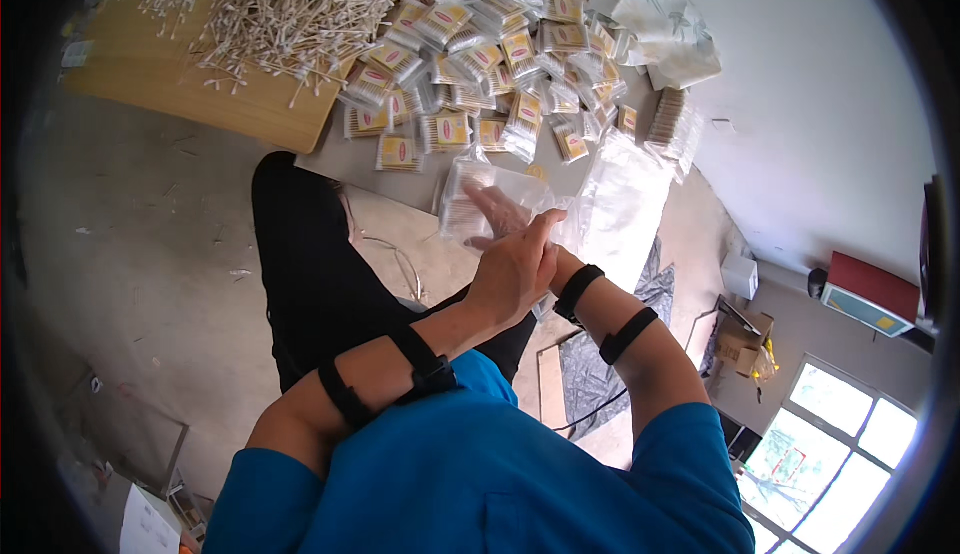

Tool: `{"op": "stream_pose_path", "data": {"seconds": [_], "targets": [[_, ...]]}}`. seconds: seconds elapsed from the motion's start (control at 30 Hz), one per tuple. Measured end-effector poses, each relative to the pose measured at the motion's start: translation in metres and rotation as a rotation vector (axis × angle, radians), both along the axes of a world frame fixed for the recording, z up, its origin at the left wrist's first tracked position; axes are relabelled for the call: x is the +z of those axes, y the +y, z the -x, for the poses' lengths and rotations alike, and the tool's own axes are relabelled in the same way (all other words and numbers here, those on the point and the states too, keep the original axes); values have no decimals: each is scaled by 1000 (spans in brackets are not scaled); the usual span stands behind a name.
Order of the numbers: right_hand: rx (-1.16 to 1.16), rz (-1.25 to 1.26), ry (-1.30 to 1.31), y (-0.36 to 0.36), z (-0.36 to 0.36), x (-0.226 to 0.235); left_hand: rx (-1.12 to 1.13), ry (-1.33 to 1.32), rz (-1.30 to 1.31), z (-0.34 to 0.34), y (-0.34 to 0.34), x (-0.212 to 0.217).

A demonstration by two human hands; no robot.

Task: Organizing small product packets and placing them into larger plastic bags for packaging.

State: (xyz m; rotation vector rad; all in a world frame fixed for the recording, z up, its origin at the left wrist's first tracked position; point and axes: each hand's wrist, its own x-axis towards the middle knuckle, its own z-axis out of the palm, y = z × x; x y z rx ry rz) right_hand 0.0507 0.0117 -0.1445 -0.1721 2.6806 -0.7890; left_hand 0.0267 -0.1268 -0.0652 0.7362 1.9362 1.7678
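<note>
We find the clear plastic bag [497,197] held before the chest, the left hand [515,269] clasping its near edge, the right hand [497,212] inside, its grip unclear.

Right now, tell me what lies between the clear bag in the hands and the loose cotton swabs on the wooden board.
In the head view, a heap of small swab packets lies between the clear bag and the loose cotton swabs on the wooden board.

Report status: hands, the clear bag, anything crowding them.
Left hand and right hand both up on the clear plastic bag, right seen through the film. Grip unclear. Packed swab packets heaped just beyond; loose swabs on board.
</note>
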Motion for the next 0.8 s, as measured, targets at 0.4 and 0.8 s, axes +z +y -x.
{"op": "stream_pose_path", "data": {"seconds": [0.4,0.8], "targets": [[-941,1347,-395,2,-7,15,6,-167,-31,6,9,19],[-800,1249,-508,65,-51,-90,6,-153,-5,8,4,13]]}}
